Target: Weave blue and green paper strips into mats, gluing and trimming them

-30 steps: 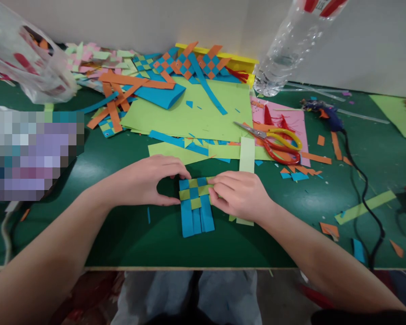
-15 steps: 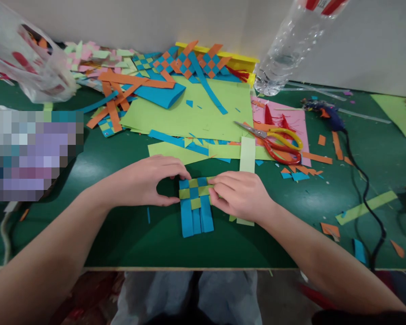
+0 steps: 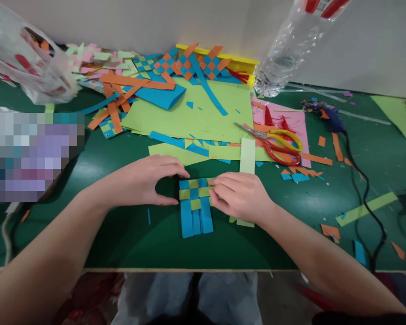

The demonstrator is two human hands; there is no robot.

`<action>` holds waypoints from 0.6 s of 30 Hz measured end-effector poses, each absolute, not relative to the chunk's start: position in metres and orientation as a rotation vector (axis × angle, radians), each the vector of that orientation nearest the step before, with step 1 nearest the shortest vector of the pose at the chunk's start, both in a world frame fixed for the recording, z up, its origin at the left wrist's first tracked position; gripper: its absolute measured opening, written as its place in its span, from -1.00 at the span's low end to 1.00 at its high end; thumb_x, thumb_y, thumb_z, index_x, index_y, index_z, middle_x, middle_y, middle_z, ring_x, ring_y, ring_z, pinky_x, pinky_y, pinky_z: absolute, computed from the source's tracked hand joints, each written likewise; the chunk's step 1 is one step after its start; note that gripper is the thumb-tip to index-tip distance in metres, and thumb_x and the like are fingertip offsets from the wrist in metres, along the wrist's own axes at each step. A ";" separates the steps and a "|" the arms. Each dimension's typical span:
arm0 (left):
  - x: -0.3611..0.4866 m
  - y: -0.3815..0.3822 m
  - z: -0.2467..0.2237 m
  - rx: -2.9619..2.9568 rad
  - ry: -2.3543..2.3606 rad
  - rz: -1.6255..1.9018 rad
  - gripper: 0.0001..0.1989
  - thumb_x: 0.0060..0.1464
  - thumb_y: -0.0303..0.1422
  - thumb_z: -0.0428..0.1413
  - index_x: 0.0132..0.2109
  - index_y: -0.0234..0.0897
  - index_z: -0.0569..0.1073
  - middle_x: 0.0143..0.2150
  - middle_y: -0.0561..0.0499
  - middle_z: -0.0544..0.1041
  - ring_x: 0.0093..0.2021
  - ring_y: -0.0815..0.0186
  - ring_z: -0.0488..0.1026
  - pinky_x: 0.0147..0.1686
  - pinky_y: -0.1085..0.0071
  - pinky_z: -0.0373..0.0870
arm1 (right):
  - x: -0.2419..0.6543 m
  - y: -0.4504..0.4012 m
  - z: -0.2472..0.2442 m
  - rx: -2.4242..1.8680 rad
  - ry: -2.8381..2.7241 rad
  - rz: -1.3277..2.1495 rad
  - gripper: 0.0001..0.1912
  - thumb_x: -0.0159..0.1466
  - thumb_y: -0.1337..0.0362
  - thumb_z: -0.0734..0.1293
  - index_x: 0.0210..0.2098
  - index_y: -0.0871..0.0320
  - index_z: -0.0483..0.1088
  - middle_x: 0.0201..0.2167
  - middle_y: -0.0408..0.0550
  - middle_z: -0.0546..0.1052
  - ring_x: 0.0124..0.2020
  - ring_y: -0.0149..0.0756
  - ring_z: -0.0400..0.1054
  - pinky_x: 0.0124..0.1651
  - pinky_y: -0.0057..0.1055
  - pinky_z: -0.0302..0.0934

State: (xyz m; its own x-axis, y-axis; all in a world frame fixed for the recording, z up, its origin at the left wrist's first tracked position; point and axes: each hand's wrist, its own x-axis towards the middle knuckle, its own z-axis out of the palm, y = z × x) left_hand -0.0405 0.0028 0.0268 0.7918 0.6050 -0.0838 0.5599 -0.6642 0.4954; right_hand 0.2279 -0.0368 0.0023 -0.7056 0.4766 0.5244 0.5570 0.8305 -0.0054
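Woven paper [image 3: 196, 205] lies apart from the front table edge [image 3: 223, 270].

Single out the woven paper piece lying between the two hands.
It's the blue-and-green checked piece at the front, its blue strips lying loose at the near end; the other woven pieces lie farther back.

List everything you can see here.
Woven piece: one, blue-green, front centre
Scissors: one, red-yellow handles, right
Bottle: one, clear, back right
Bag: one, whitish, back left
Corded tool: one, dark blue, right
Woven shapes: several, mostly blue-orange, back
Blurred object: one, purplish, left
Tassels: several, red, back right
Paper: many pieces, mixed colours, throughout
Holder: one, yellow, back
Table: one, green, beneath
Left hand: one, bare, front left
Right hand: one, bare, on woven piece
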 end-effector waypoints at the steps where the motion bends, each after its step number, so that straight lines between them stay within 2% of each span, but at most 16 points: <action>1: -0.042 0.003 0.027 2.470 0.874 0.116 -0.57 0.08 -0.12 0.19 0.07 -0.14 0.42 0.05 -0.04 0.49 0.03 0.20 0.43 0.02 0.31 0.31 | 0.228 -0.037 0.002 -0.759 -2.492 -0.200 -0.72 0.31 0.33 0.25 -0.50 0.24 0.46 -0.47 -0.09 0.59 -0.40 -0.34 0.50 -0.39 -0.40 0.39; 8: -0.042 0.004 0.025 2.446 0.911 0.118 -0.63 0.17 -0.33 0.05 0.12 -0.15 0.38 -0.09 0.01 0.53 -0.16 0.30 0.43 -0.10 0.37 0.33 | 0.228 -0.037 0.002 -0.763 -2.495 -0.193 -0.71 0.31 0.34 0.24 -0.50 0.23 0.46 -0.47 -0.08 0.59 -0.40 -0.35 0.50 -0.38 -0.42 0.38; 11: -0.038 0.004 0.023 2.453 0.899 0.112 -0.63 0.17 -0.39 0.03 0.14 -0.17 0.37 -0.14 0.02 0.52 -0.17 0.32 0.41 -0.09 0.38 0.30 | 0.228 -0.037 0.003 -0.771 -2.497 -0.215 -0.71 0.32 0.34 0.23 -0.50 0.23 0.46 -0.47 -0.08 0.59 -0.41 -0.36 0.49 -0.40 -0.43 0.36; 15: -0.036 0.003 0.020 2.461 0.868 0.149 -0.60 0.20 -0.41 0.03 0.18 -0.15 0.34 -0.13 0.02 0.51 -0.16 0.32 0.40 -0.08 0.39 0.28 | 0.228 -0.037 0.003 -0.797 -2.510 -0.203 -0.69 0.33 0.33 0.21 -0.48 0.20 0.47 -0.44 -0.09 0.61 -0.39 -0.36 0.49 -0.39 -0.42 0.36; 18: -0.037 0.004 0.018 2.479 0.842 0.188 -0.65 0.23 -0.38 0.03 0.16 -0.14 0.36 -0.14 0.02 0.51 -0.16 0.33 0.41 -0.07 0.39 0.27 | 0.227 -0.037 0.003 -0.799 -2.509 -0.185 -0.70 0.33 0.33 0.22 -0.48 0.21 0.48 -0.43 -0.08 0.61 -0.39 -0.35 0.50 -0.40 -0.41 0.36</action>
State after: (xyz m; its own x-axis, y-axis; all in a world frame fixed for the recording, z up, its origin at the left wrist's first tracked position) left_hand -0.0367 0.0038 0.0178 0.7981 0.6016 -0.0318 0.5308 -0.6772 0.5095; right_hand 0.2274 -0.0374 0.0034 -0.7046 0.5062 0.4972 0.5736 0.8189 -0.0208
